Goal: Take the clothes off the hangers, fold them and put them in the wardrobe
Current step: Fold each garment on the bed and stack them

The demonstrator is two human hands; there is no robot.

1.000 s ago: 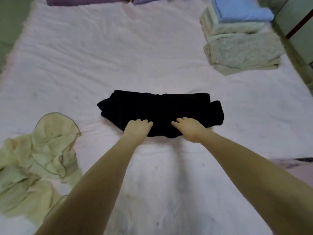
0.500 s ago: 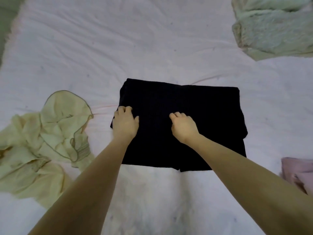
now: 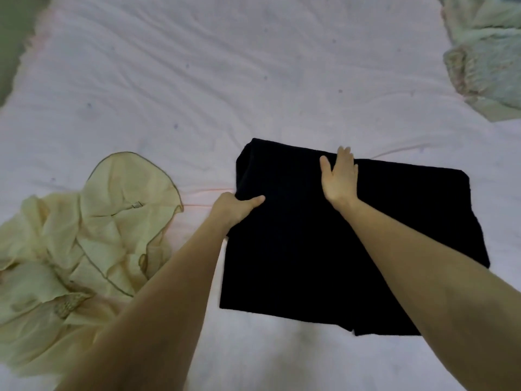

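A black garment [image 3: 324, 249] lies folded into a rough rectangle on the pale pink bed sheet [image 3: 197, 66]. My left hand [image 3: 235, 207] grips its left edge, thumb on top and fingers tucked under the cloth, and that edge is lifted a little. Flat on the garment's far middle rests my right hand [image 3: 339, 179], fingers straight and pointing away from me. A crumpled pale yellow garment [image 3: 84, 238] with darker trim lies loose on the sheet to the left, apart from both hands.
Folded pale green fleecy blankets [image 3: 487, 66] are stacked at the far right corner of the bed. The bed's left edge and a green floor [image 3: 14, 29] show at the top left.
My right hand has slid forward to the garment's far edge and flattened. My left hand has moved to the left edge and taken hold of it. The view has dropped closer to the bed.
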